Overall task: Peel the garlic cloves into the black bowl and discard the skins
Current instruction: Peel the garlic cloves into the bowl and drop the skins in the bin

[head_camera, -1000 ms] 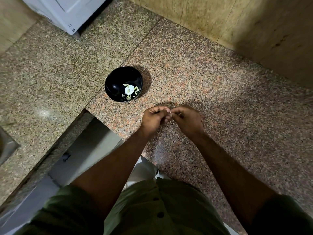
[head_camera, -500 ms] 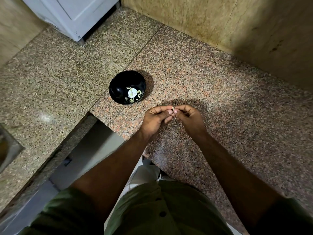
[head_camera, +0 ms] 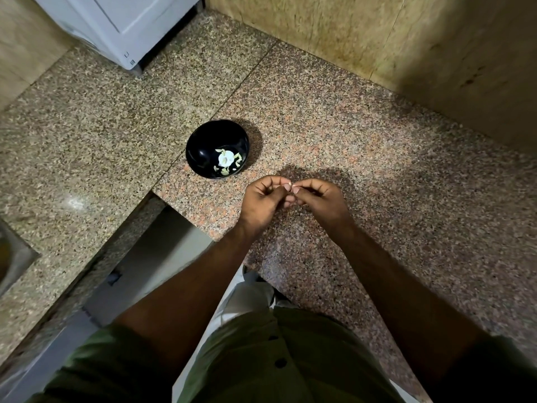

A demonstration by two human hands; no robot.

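The bowl [head_camera: 217, 148] sits on the worktop [head_camera: 348, 158], beyond and left of both hands [head_camera: 293, 196], probably pinching one clove.

One black bowl [head_camera: 217, 149], two hands [head_camera: 293, 199], perhaps one clove.

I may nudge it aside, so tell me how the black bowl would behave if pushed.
The black bowl looks small with a rounded underside, so it would probably slide or rock on the polished granite counter. It holds only a few garlic pieces, so it is likely light.

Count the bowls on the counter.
1: the black bowl stands on the granite counter, beyond the left hand. None other shows.
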